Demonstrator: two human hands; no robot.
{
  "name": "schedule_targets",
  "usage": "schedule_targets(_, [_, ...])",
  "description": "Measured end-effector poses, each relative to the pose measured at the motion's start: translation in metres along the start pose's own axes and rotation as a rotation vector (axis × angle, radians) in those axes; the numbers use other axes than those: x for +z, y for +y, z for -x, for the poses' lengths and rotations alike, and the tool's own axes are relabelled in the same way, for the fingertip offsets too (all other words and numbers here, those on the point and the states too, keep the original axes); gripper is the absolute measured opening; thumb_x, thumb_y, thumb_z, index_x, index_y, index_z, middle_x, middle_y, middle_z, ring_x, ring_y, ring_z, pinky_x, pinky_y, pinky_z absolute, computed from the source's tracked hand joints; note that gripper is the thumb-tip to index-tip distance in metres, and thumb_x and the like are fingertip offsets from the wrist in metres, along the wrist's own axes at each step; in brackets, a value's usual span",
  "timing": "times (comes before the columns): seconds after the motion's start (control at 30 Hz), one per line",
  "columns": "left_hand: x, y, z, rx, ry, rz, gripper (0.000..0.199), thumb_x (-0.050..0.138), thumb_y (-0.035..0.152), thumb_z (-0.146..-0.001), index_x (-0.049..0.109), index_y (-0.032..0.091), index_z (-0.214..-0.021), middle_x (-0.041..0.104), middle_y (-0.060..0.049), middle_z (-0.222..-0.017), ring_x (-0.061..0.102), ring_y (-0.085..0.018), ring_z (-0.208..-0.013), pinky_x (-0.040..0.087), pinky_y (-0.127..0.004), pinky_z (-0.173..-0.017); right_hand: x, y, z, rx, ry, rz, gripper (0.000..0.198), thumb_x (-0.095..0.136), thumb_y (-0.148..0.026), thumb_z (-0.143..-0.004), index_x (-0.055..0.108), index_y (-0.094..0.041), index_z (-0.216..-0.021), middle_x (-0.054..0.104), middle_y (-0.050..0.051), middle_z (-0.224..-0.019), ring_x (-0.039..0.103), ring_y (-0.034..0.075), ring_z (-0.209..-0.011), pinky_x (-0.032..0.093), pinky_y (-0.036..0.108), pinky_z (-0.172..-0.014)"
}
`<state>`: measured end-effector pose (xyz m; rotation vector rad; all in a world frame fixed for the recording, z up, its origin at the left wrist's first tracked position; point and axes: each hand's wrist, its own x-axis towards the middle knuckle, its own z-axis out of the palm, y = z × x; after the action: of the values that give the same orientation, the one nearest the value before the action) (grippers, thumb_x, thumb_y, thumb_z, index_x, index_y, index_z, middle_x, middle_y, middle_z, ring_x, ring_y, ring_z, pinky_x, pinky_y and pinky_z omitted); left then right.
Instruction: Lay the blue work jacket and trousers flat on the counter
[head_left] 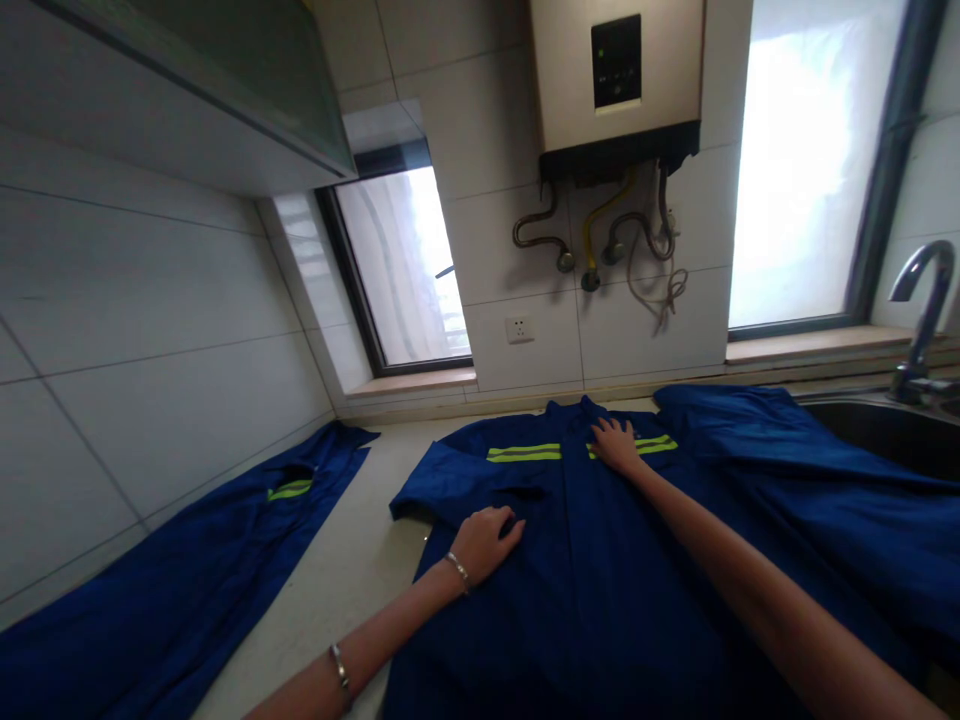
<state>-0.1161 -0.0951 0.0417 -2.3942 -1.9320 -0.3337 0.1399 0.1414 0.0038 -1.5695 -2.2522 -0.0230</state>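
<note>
A blue work jacket (pixel 607 590) with yellow-green reflective stripes lies spread front up on the pale countertop (pixel 337 560), its collar toward the wall. My right hand (pixel 615 446) rests on the right chest near the collar, its fingers spread over the stripe there. Lower on the left side of the jacket lies my left hand (pixel 486 542), fingers loosely bent and thumb apart, touching the cloth. Neither hand appears to hold anything. The jacket's short left sleeve (pixel 431 485) points out to the left.
Another blue garment (pixel 172 560) with a stripe lies along the left wall. More blue cloth (pixel 810 470) covers the right side, up to the sink (pixel 885 425) with its faucet (pixel 926 310). A water heater (pixel 570 90) hangs above; a cabinet (pixel 187 100) overhangs the upper left.
</note>
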Motion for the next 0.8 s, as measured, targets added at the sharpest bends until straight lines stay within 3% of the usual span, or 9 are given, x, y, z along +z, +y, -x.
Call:
schedule_targets(0.07, [0.002, 0.009, -0.003, -0.112, -0.02, -0.031, 0.031, 0.045, 0.045, -0.082, 0.062, 0.021, -0.09, 0.062, -0.008, -0.093, 0.058, -0.023, -0.088, 0.045, -0.031, -0.074, -0.003, -0.017, 0.011, -0.163, -0.014, -0.045, 0.04, 0.042, -0.022, -0.082, 0.057, -0.017, -0.119, 0.04, 0.012, -0.137, 0.03, 0.029, -0.126, 0.013, 0.045, -0.106])
schedule_targets(0.2, [-0.002, 0.019, -0.017, -0.143, -0.099, -0.104, 0.032, 0.05, 0.047, -0.078, 0.063, 0.02, -0.088, 0.061, -0.011, -0.093, 0.058, -0.027, -0.089, 0.046, -0.036, -0.073, 0.001, -0.043, 0.021, -0.35, -0.048, -0.173, 0.04, 0.041, -0.02, -0.081, 0.058, -0.018, -0.118, 0.046, 0.006, -0.133, 0.037, 0.021, -0.124, 0.019, 0.031, -0.107])
schedule_targets(0.3, [-0.006, 0.017, -0.038, -0.169, -0.055, -0.096, 0.036, 0.036, 0.041, -0.085, 0.064, 0.019, -0.087, 0.062, -0.013, -0.092, 0.058, -0.027, -0.09, 0.045, -0.039, -0.077, 0.0, -0.033, 0.007, -0.213, 0.001, -0.199, 0.042, 0.04, -0.017, -0.081, 0.055, -0.013, -0.12, 0.045, 0.009, -0.133, 0.035, 0.021, -0.125, 0.02, 0.028, -0.107])
schedule_targets(0.37, [-0.005, 0.012, -0.054, -0.158, 0.024, -0.1, 0.036, 0.034, 0.037, -0.086, 0.063, 0.018, -0.096, 0.06, -0.014, -0.105, 0.053, -0.028, -0.103, 0.041, -0.041, -0.087, -0.004, -0.015, -0.008, -0.076, 0.047, -0.202, 0.043, 0.036, -0.014, -0.082, 0.053, -0.008, -0.121, 0.046, 0.015, -0.132, 0.037, 0.022, -0.125, 0.023, 0.028, -0.105])
schedule_targets(0.43, [0.004, 0.005, -0.068, -0.171, 0.021, -0.1, 0.042, 0.037, 0.041, -0.085, 0.058, 0.018, -0.113, 0.049, -0.016, -0.126, 0.04, -0.033, -0.12, 0.031, -0.048, -0.098, -0.007, 0.001, -0.024, -0.006, 0.08, -0.204, 0.043, 0.033, -0.011, -0.082, 0.052, -0.004, -0.12, 0.047, 0.019, -0.128, 0.04, 0.023, -0.122, 0.026, 0.03, -0.103])
schedule_targets(0.5, [0.019, -0.001, -0.077, -0.231, -0.083, -0.073, 0.056, 0.035, 0.049, -0.084, 0.045, 0.019, -0.13, 0.031, -0.015, -0.142, 0.023, -0.039, -0.13, 0.018, -0.059, -0.101, -0.008, 0.008, -0.039, 0.026, 0.105, -0.213, 0.042, 0.033, -0.009, -0.081, 0.053, -0.003, -0.118, 0.05, 0.019, -0.125, 0.044, 0.023, -0.118, 0.029, 0.029, -0.101])
schedule_targets(0.6, [0.043, -0.006, -0.082, -0.289, -0.201, -0.025, 0.064, 0.023, 0.055, -0.085, 0.026, 0.024, -0.141, 0.014, -0.011, -0.15, 0.008, -0.04, -0.134, 0.01, -0.066, -0.099, -0.002, -0.002, -0.063, 0.023, 0.13, -0.241, 0.041, 0.036, -0.008, -0.081, 0.055, -0.006, -0.117, 0.054, 0.015, -0.122, 0.047, 0.02, -0.115, 0.031, 0.026, -0.098])
schedule_targets(0.8, [0.056, -0.008, -0.082, -0.301, -0.191, -0.055, 0.065, 0.013, 0.057, -0.085, 0.019, 0.028, -0.142, 0.01, -0.008, -0.151, 0.005, -0.037, -0.135, 0.009, -0.065, -0.1, 0.013, -0.042, -0.136, 0.095, 0.143, -0.321, 0.04, 0.036, -0.012, -0.085, 0.054, -0.009, -0.12, 0.056, 0.012, -0.122, 0.049, 0.017, -0.114, 0.033, 0.023, -0.097])
